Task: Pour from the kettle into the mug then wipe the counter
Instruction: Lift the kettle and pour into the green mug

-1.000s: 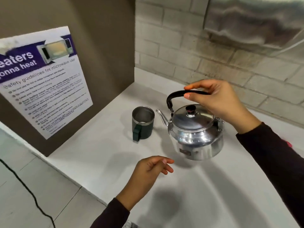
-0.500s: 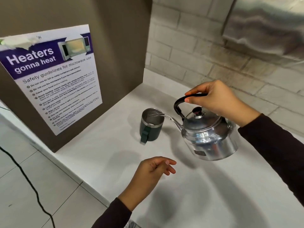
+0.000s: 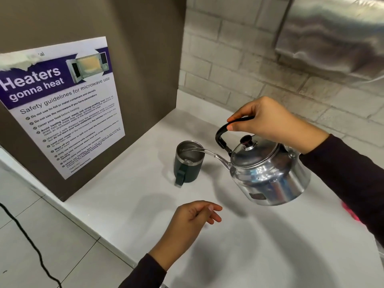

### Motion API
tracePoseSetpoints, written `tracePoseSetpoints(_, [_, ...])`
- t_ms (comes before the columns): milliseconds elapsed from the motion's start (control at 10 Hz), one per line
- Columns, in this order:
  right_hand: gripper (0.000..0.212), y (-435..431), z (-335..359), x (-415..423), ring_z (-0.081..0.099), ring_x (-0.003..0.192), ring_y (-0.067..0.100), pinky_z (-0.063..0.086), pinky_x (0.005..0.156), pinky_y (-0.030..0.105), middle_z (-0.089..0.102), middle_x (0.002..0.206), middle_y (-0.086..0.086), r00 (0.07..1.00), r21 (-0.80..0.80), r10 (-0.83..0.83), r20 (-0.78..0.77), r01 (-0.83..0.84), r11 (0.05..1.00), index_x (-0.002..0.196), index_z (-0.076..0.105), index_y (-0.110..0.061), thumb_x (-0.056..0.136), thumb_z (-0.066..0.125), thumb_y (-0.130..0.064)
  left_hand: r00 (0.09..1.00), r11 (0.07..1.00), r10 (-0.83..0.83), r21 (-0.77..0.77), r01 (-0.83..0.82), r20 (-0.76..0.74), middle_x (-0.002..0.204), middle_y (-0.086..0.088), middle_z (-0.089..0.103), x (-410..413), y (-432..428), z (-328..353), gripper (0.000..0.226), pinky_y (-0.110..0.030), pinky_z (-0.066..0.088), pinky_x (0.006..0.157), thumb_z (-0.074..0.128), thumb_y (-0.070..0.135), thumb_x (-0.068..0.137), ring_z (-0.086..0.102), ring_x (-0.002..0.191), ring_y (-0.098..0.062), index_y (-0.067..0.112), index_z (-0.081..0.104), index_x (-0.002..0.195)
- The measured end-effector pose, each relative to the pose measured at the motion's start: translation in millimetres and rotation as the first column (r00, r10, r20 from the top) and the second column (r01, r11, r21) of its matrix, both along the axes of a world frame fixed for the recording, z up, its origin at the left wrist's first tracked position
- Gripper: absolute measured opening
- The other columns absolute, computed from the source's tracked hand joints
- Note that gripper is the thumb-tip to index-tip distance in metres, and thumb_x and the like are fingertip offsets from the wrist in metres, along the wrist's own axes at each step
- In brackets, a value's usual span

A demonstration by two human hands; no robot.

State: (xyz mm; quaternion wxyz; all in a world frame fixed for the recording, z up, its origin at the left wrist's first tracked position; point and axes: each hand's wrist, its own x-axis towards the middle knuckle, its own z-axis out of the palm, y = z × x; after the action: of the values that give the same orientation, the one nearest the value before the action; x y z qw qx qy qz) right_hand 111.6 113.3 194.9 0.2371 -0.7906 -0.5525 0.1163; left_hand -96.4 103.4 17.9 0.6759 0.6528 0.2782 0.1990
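Note:
A shiny metal kettle (image 3: 270, 175) hangs tilted above the white counter (image 3: 128, 196), its spout pointing left. My right hand (image 3: 272, 123) grips its black handle from above. A thin stream of water runs from the spout into the dark green mug (image 3: 188, 163), which stands upright on the counter with its handle facing me. My left hand (image 3: 191, 221) hovers over the counter in front of the mug, fingers loosely curled, holding nothing. A sliver of a pink cloth (image 3: 351, 213) shows at the right, mostly hidden by my right sleeve.
A brown panel (image 3: 141, 59) with a microwave safety poster (image 3: 62, 104) stands left of the mug. A tiled wall runs behind the counter, with a metal hood (image 3: 336, 34) above right. A black cable (image 3: 27, 238) lies on the floor tiles at the left.
The kettle has moved left and tipped toward the mug, and water now runs from its spout into the mug. My left hand has stayed about where it was.

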Motion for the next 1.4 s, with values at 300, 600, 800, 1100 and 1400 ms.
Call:
tracePoseSetpoints(300, [0.021, 6, 10, 1, 0.066, 0.075, 0.013, 0.049, 0.066, 0.016, 0.075, 0.083, -0.003, 0.997, -0.06, 0.029, 0.068, -0.025, 0.998, 0.091, 0.077, -0.021, 0.073, 0.078, -0.031, 1.0, 1.0, -0.008, 0.005, 0.008, 0.001, 0.077, 0.014, 0.076, 2, 1, 0, 0.035, -0.009, 0.049, 0.071, 0.048, 0.022, 0.094, 0.065, 0.07, 0.0, 0.042, 0.073, 0.08])
tracePoseSetpoints(600, [0.019, 7, 11, 0, 0.058, 0.063, 0.001, 0.043, 0.062, 0.018, 0.065, 0.069, -0.021, 0.994, -0.102, 0.059, 0.089, -0.05, 0.994, 0.089, 0.078, -0.022, 0.073, 0.078, -0.033, 1.0, 1.0, -0.016, 0.004, 0.016, -0.005, 0.077, 0.014, 0.076, 3, 1, 0, 0.035, -0.01, 0.049, 0.072, 0.048, 0.022, 0.094, 0.064, 0.07, 0.0, 0.042, 0.073, 0.08])
tracePoseSetpoints(800, [0.017, 10, 13, 2, 0.052, 0.049, -0.018, 0.037, 0.048, 0.003, 0.061, 0.048, -0.029, 0.991, -0.105, 0.085, 0.105, -0.074, 0.992, 0.086, 0.078, -0.021, 0.073, 0.078, -0.032, 1.0, 1.0, -0.025, 0.009, 0.025, -0.013, 0.077, 0.014, 0.076, 5, 0, 0, 0.037, -0.012, 0.05, 0.073, 0.048, 0.022, 0.094, 0.065, 0.071, 0.0, 0.043, 0.073, 0.079])
tracePoseSetpoints(1100, [0.016, 14, 20, 2, 0.051, 0.047, -0.018, 0.034, 0.044, -0.003, 0.055, 0.044, -0.038, 0.987, -0.111, 0.109, 0.12, -0.096, 0.989, 0.085, 0.078, -0.019, 0.073, 0.078, -0.029, 1.0, 1.0, -0.017, -0.001, 0.017, -0.006, 0.075, 0.015, 0.075, 4, 0, 1, 0.037, -0.01, 0.049, 0.071, 0.048, 0.021, 0.094, 0.064, 0.069, 0.0, 0.043, 0.073, 0.077])
tracePoseSetpoints(1400, [0.017, 14, 25, -3, 0.05, 0.045, -0.014, 0.034, 0.042, -0.001, 0.059, 0.047, -0.02, 0.987, -0.101, 0.097, 0.131, -0.084, 0.991, 0.085, 0.079, -0.017, 0.074, 0.077, -0.029, 1.0, 1.0, -0.025, -0.003, 0.025, -0.002, 0.075, 0.014, 0.075, 5, -1, 3, 0.038, -0.011, 0.05, 0.071, 0.048, 0.021, 0.094, 0.064, 0.07, 0.0, 0.043, 0.073, 0.077])
